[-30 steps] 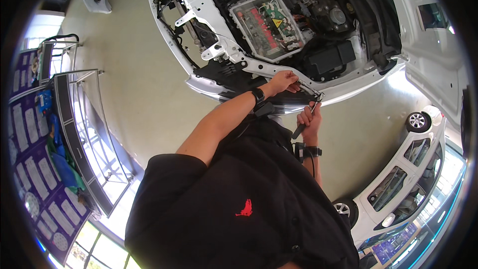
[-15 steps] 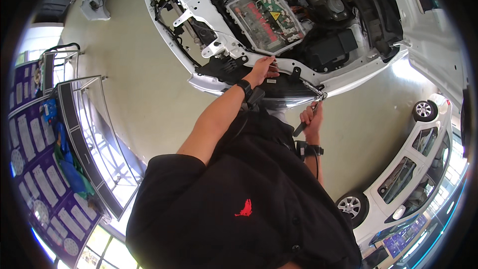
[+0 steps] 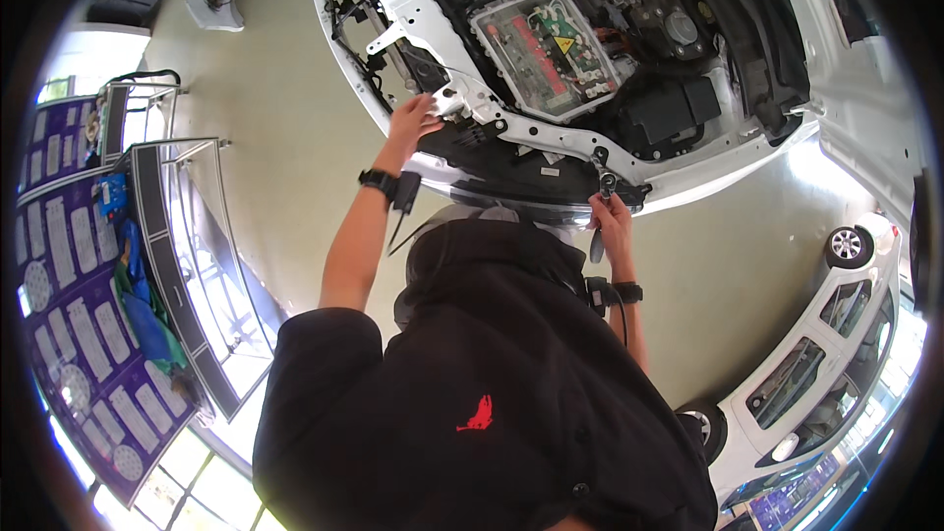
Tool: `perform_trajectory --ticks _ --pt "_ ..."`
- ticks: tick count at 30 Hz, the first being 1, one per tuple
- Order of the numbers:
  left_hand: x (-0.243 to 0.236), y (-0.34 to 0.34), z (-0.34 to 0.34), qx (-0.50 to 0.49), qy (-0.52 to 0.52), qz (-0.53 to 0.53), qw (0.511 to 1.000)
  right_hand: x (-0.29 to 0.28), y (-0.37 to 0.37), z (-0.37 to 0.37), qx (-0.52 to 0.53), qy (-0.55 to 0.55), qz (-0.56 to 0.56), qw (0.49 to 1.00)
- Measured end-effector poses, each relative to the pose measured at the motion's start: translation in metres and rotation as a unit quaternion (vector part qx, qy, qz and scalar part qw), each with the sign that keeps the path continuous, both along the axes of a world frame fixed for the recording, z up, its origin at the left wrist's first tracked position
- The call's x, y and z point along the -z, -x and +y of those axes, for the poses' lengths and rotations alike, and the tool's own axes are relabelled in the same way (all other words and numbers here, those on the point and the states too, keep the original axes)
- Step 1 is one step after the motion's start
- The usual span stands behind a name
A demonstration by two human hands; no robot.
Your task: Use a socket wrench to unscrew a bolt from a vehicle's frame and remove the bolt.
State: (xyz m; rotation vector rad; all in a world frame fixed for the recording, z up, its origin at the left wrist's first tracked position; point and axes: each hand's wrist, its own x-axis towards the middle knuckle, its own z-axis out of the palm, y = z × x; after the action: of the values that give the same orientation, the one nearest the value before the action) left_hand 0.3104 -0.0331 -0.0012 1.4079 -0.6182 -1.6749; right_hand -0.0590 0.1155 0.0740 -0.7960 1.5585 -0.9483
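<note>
My right hand (image 3: 612,221) grips a ratchet wrench (image 3: 596,244) by its dark handle. The ratchet's metal head is up by a dark bracket on the white front rail (image 3: 551,138) of a car with its engine bay exposed. Over the left part of the car's front, my left hand (image 3: 411,126) reaches toward a white metal bracket (image 3: 448,101). Its fingers are stretched out and partly apart, and I see nothing held in them; whether they touch the bracket I cannot tell. A dark headlight (image 3: 511,185) lies between my hands, under the rail.
Behind the rail sits a clear-lidded box (image 3: 551,54) of electronics, beside a black box (image 3: 669,103). A fender or open door panel (image 3: 865,88) rises at the right. Another white car (image 3: 806,354) stands right, and a metal-framed rack (image 3: 187,275) stands left.
My left hand has moved left, from the middle of the rail to the white bracket. My right hand has shifted slightly left with the ratchet wrench, which now points more upright.
</note>
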Motion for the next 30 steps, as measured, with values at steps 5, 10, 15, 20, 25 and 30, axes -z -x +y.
perform_trajectory --ticks 5,10,15,20,25,30 --pt "0.023 -0.042 0.063 -0.058 -0.052 -0.053 0.996 -0.023 -0.01 -0.031 -0.07 -0.088 0.078 0.991" --pt "0.082 -0.061 0.164 -0.056 -0.187 -0.092 0.976 -0.031 -0.028 -0.048 -0.184 -0.045 0.135 0.973" --pt "0.127 -0.073 0.3 0.001 -0.333 -0.139 0.933 -0.017 -0.052 -0.079 -0.292 -0.054 0.092 0.95" --pt "0.107 -0.056 0.338 -0.059 -0.359 -0.079 0.928 0.018 -0.064 -0.102 -0.309 0.01 0.102 0.946" --pt "0.088 -0.049 0.331 -0.118 -0.314 -0.085 0.938 0.022 -0.094 -0.123 -0.241 -0.014 0.079 0.967" --pt "0.068 -0.048 0.31 -0.131 -0.275 -0.093 0.948 0.032 -0.11 -0.131 -0.267 0.022 0.084 0.96"
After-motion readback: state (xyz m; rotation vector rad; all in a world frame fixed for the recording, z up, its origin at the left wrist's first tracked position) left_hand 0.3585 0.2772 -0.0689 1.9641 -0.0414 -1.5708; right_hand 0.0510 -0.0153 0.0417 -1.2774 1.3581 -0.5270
